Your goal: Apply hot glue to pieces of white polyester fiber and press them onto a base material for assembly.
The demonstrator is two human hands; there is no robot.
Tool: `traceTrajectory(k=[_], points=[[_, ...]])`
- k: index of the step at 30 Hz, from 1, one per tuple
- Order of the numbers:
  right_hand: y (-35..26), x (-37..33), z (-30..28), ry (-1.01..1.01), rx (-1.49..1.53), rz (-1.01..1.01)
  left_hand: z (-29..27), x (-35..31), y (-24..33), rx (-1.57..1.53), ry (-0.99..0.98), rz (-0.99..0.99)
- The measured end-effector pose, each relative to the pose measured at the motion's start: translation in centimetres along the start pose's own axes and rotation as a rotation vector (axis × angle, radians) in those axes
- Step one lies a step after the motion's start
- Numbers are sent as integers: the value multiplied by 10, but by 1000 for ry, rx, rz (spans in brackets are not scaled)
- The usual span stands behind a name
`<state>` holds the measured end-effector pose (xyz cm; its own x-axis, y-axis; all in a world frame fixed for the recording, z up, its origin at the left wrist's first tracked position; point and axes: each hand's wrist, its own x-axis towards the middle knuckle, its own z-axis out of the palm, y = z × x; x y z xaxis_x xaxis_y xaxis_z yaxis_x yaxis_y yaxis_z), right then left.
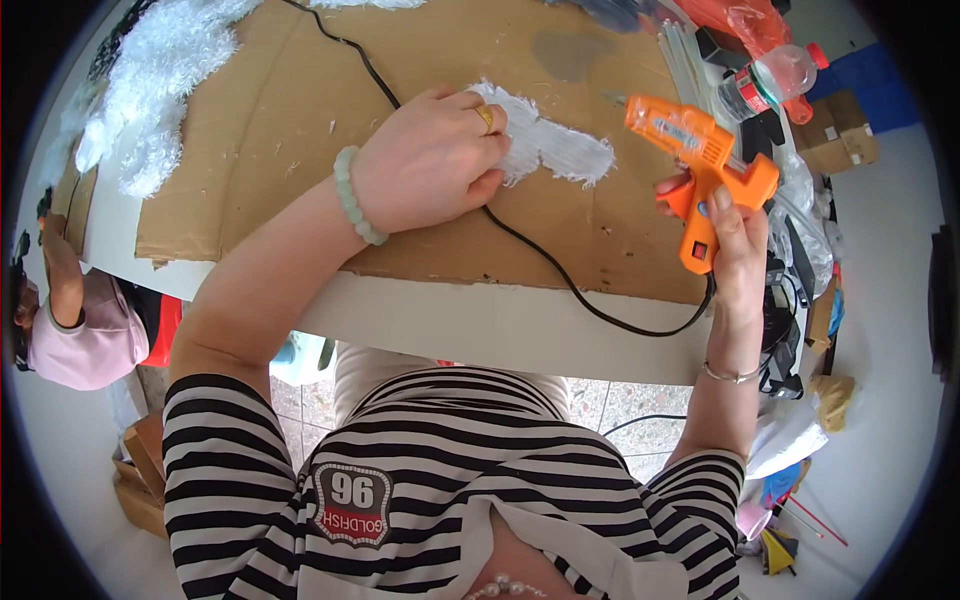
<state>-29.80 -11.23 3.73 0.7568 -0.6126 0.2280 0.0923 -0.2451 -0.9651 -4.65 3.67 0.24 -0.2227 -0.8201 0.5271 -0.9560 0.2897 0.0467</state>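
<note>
My right hand (735, 235) grips an orange hot glue gun (690, 145) by its handle, with the nozzle pointing up and left over the cardboard. The gun's black cord (560, 272) loops down from the handle and runs left across the cardboard, passing under my left hand. My left hand (435, 160) rests with curled fingers on the left end of a white, frayed-edged piece of fabric (560, 150). Its fingertips are hidden, so whether they pinch the fabric or only press on it does not show.
Brown cardboard (300, 200) covers the white table (500, 325). Fluffy white material (170, 90) lies at the far left. Clear glue sticks (690, 70), a plastic bottle (770, 85) and a red plastic bag (740, 25) crowd the far right. Another person (85, 330) works at the left.
</note>
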Motion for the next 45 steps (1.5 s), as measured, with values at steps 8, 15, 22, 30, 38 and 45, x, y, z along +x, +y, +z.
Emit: traceTrajectory(k=[8,15,22,30,38,45], points=[[4,12,11,-25,-76,38,-5,0,1,45,-111,-6],[16,41,19,67,40,95,-9,7,2,-1,-86,-9],[31,44,20,-7,97,156,-8,5,-1,-7,-99,-8],[38,44,17,31,134,217,-14,5,-3,-44,-188,-32],[37,39,16,3,50,149,-12,5,-4,-87,-200,-53],[28,34,27,0,49,-5,-9,3,-2,-36,-92,-25]])
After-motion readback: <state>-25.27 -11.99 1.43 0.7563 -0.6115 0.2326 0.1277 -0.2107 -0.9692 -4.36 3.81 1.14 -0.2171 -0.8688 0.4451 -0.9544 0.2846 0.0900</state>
